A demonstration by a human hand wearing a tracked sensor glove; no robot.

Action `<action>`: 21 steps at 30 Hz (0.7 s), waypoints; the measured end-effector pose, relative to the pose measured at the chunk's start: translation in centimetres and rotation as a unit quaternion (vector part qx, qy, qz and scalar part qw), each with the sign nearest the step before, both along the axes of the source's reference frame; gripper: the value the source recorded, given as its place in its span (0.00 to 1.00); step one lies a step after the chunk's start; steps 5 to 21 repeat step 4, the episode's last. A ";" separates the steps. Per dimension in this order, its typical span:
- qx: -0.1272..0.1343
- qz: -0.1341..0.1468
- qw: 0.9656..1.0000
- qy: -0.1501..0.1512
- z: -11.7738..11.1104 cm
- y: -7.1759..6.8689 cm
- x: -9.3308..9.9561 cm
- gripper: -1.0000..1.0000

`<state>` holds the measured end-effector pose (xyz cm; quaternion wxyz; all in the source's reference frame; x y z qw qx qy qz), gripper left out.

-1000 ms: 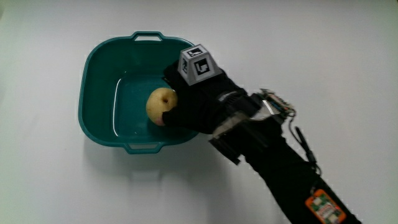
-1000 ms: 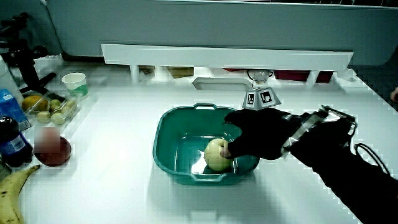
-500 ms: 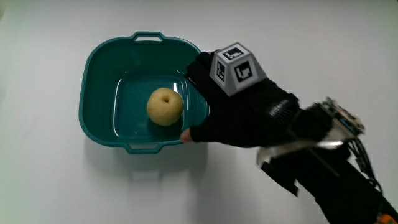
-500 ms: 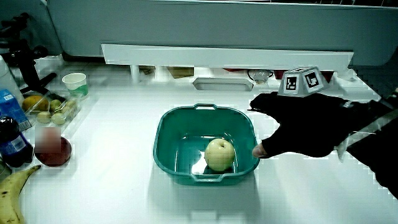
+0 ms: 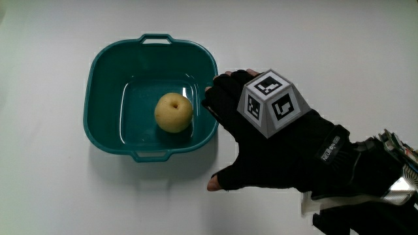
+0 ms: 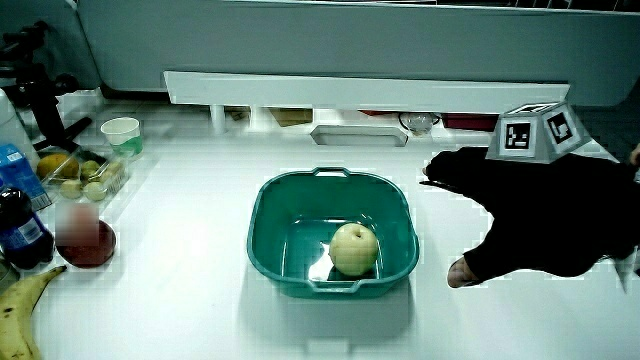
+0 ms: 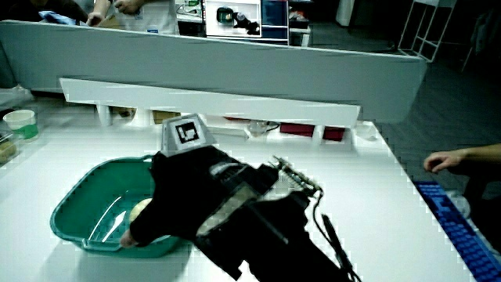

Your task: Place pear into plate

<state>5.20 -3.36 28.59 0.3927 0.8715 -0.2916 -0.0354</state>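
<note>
A yellow pear [image 5: 173, 111] lies on the floor of a teal basin [image 5: 98, 78] with two small handles, and nothing touches it. The gloved hand [image 5: 274, 150] hovers beside the basin, fingertips close to its rim, open and holding nothing. The patterned cube sits on the hand's back. In both side views the pear [image 6: 353, 248] rests inside the basin [image 6: 262, 215] with the hand [image 6: 540, 225] apart from it. In a side view the hand [image 7: 188, 196] and forearm cover much of the basin [image 7: 70, 207], and only a sliver of the pear [image 7: 141, 210] shows.
At the table's edge in a side view lie a banana [image 6: 20, 305], a red dish [image 6: 82, 243], a dark bottle [image 6: 18, 225], a tray of small fruit [image 6: 75, 175] and a paper cup [image 6: 120, 132]. A white shelf [image 6: 365, 90] runs along the low partition.
The hand has let go of the pear and drawn out of the basin to the table beside it. The pear stays where it was in the basin.
</note>
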 end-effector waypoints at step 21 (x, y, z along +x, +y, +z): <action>0.003 -0.002 1.000 0.003 -0.1 0.0 0.0 0.00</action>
